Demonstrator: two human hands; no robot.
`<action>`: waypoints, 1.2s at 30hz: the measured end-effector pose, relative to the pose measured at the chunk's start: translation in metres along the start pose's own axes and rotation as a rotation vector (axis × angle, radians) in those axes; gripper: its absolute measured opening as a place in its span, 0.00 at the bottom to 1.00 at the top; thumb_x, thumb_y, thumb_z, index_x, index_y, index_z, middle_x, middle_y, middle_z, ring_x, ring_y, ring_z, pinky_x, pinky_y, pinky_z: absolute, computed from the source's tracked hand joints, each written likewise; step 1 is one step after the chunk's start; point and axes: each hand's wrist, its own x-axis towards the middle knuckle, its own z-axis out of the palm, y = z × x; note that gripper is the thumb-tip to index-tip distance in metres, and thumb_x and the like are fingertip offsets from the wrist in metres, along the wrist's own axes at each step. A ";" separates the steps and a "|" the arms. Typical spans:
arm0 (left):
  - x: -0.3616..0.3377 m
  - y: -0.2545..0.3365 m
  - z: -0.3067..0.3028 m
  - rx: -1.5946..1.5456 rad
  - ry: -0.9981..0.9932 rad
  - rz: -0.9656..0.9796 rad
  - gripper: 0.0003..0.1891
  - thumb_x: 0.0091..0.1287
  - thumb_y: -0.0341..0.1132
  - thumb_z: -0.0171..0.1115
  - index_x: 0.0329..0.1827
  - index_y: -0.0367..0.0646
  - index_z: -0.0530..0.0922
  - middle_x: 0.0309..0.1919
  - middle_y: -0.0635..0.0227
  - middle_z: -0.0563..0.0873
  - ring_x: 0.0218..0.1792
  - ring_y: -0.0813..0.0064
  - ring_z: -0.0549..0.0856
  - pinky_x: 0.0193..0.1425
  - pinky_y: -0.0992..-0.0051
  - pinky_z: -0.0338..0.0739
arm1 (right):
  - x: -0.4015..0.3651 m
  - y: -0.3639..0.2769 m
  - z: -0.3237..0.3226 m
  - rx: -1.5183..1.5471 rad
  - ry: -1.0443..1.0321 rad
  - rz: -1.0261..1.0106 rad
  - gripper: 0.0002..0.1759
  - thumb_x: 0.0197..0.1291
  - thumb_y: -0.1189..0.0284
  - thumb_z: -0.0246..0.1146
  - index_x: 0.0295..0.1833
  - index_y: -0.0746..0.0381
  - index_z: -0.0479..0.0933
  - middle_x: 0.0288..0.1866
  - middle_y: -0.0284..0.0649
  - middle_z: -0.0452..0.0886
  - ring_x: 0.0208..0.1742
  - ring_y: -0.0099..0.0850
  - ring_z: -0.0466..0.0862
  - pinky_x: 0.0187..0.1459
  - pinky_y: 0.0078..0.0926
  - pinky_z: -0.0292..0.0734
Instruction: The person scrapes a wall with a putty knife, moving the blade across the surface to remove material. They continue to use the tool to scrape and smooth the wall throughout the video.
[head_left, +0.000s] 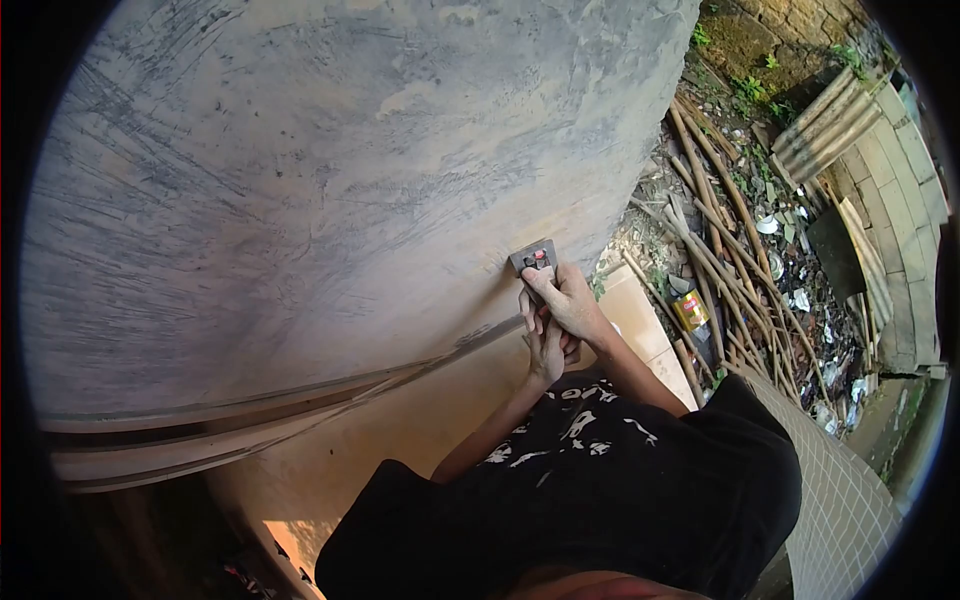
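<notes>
A small grey block-like tool [533, 258] with a red part on top rests against the grey, smeared wall surface [330, 180]. My right hand [572, 300] is closed on this tool, its thumb lying over the near edge. Just below, my left hand [546, 352] is closed, fingers curled up against the tool's lower part and the right hand. The hands overlap, so their exact hold underneath is partly hidden. Pale dust coats both hands.
A long ledge [250, 410] runs along the wall's lower edge. Tan tiles [640, 315] lie beyond my hands. To the right are wooden poles [735, 270], a yellow-and-red container [691, 311], scattered debris and a block wall [895, 220]. My black shirt fills the bottom.
</notes>
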 end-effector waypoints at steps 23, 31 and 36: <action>-0.008 -0.005 -0.007 0.106 -0.083 -0.014 0.22 0.73 0.50 0.40 0.36 0.39 0.72 0.11 0.76 0.70 0.10 0.87 0.69 0.11 0.83 0.61 | -0.007 -0.007 0.017 -0.091 0.279 0.057 0.24 0.64 0.60 0.58 0.18 0.61 0.65 0.10 0.29 0.65 0.11 0.16 0.62 0.12 0.18 0.54; -0.006 0.013 -0.015 0.217 -0.311 0.049 0.21 0.74 0.47 0.42 0.52 0.35 0.67 0.33 0.62 0.79 0.24 0.80 0.79 0.22 0.81 0.72 | -0.009 -0.022 0.017 -0.043 0.253 0.100 0.23 0.63 0.59 0.59 0.20 0.63 0.68 0.12 0.29 0.66 0.11 0.16 0.62 0.12 0.18 0.54; 0.000 0.020 0.037 0.223 0.093 0.386 0.28 0.71 0.54 0.42 0.54 0.33 0.65 0.25 0.71 0.77 0.25 0.86 0.76 0.25 0.83 0.70 | -0.008 -0.051 0.022 -0.168 0.263 0.008 0.24 0.62 0.58 0.60 0.19 0.64 0.69 0.12 0.30 0.68 0.13 0.16 0.64 0.15 0.19 0.58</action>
